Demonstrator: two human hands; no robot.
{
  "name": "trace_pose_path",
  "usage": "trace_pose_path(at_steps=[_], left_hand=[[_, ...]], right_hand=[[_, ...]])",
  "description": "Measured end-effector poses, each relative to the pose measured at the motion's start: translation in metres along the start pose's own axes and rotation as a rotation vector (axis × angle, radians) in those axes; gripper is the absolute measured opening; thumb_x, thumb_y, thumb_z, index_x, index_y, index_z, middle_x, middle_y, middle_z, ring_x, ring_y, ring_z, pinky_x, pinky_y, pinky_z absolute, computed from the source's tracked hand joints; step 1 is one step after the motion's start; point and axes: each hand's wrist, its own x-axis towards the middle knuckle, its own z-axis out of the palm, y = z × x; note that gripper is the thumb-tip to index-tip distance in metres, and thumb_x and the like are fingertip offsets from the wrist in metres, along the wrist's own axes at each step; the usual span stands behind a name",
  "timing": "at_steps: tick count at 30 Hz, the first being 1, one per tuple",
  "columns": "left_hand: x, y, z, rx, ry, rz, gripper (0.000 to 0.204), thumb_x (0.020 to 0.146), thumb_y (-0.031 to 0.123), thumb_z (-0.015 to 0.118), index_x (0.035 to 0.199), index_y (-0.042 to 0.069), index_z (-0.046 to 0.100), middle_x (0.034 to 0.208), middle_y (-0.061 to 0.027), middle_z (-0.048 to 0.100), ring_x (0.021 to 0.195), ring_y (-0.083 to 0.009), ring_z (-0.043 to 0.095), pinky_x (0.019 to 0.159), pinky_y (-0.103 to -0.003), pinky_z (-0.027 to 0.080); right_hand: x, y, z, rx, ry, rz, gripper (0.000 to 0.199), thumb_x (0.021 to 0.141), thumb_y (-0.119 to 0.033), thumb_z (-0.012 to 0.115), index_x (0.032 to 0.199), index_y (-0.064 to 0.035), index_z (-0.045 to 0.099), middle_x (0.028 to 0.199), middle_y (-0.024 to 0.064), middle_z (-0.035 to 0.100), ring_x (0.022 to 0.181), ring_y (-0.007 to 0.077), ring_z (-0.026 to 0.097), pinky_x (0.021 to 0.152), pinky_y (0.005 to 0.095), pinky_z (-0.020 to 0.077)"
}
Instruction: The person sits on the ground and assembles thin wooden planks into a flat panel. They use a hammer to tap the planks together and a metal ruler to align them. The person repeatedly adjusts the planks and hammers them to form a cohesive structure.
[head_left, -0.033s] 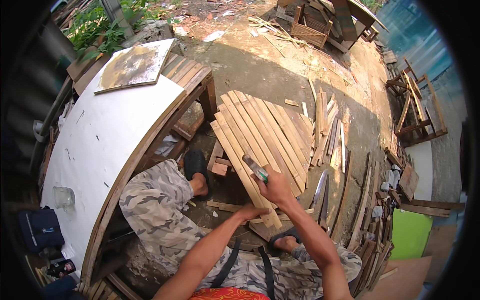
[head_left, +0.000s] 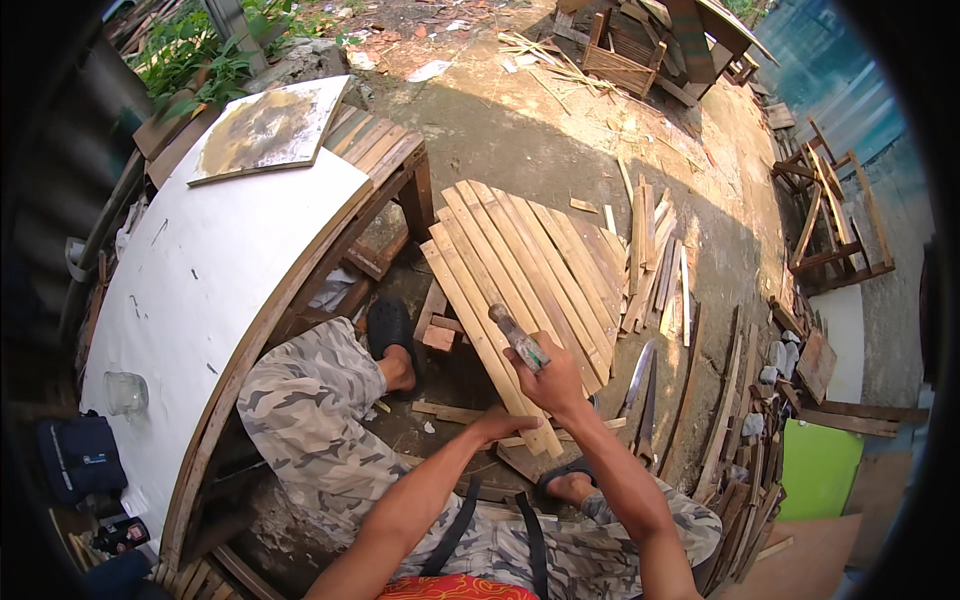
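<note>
A slatted wooden panel (head_left: 515, 270) of several light strips lies tilted in front of me, its strips running away from me. My left hand (head_left: 497, 425) is closed on the near end of its leftmost slat (head_left: 483, 345), with some fingers hidden under the wood. Above that slat, my right hand (head_left: 553, 375) is wrapped round what looks like a hammer (head_left: 513, 328). The tool has a brown-grey end pointing away and a green and white patch by my fingers. Beneath the panel a wooden block (head_left: 438, 337) shows on the left.
A white-topped bench (head_left: 200, 280) curves along my left, bearing a stained board (head_left: 270, 130) and a glass jar (head_left: 126, 393). Loose strips (head_left: 655, 250) and a handsaw (head_left: 637, 380) lie right of the panel. A wooden frame (head_left: 830, 200) stands farther right, near scrap wood (head_left: 745, 450).
The tool in my right hand has swung slightly, its far end moving a little right and toward me. My left hand and the panel have stayed put.
</note>
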Motion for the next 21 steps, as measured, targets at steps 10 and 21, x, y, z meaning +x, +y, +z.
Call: trace_pose_path(at_steps=[10, 21], left_hand=[[0.008, 0.000, -0.001, -0.056, 0.028, 0.115, 0.068, 0.076, 0.039, 0.089, 0.126, 0.002, 0.063, 0.106, -0.0060, 0.069, 0.094, -0.0167, 0.067, 0.081, -0.034, 0.055], [0.020, -0.013, -0.005, -0.008, -0.006, 0.057, 0.058, 0.079, 0.032, 0.086, 0.125, 0.003, 0.064, 0.110, -0.0062, 0.070, 0.099, -0.0172, 0.066, 0.081, -0.034, 0.055]], right_hand=[[0.016, 0.003, 0.004, 0.000, 0.034, -0.014, 0.028, 0.091, -0.024, 0.074, 0.096, -0.0005, 0.059, 0.066, 0.0197, 0.062, 0.065, 0.0412, 0.068, 0.054, 0.0467, 0.0515], [0.012, -0.005, 0.009, 0.077, 0.256, -0.184, 0.023, 0.090, -0.020, 0.076, 0.097, -0.0017, 0.064, 0.064, 0.0178, 0.061, 0.063, 0.0394, 0.068, 0.053, 0.0453, 0.0499]])
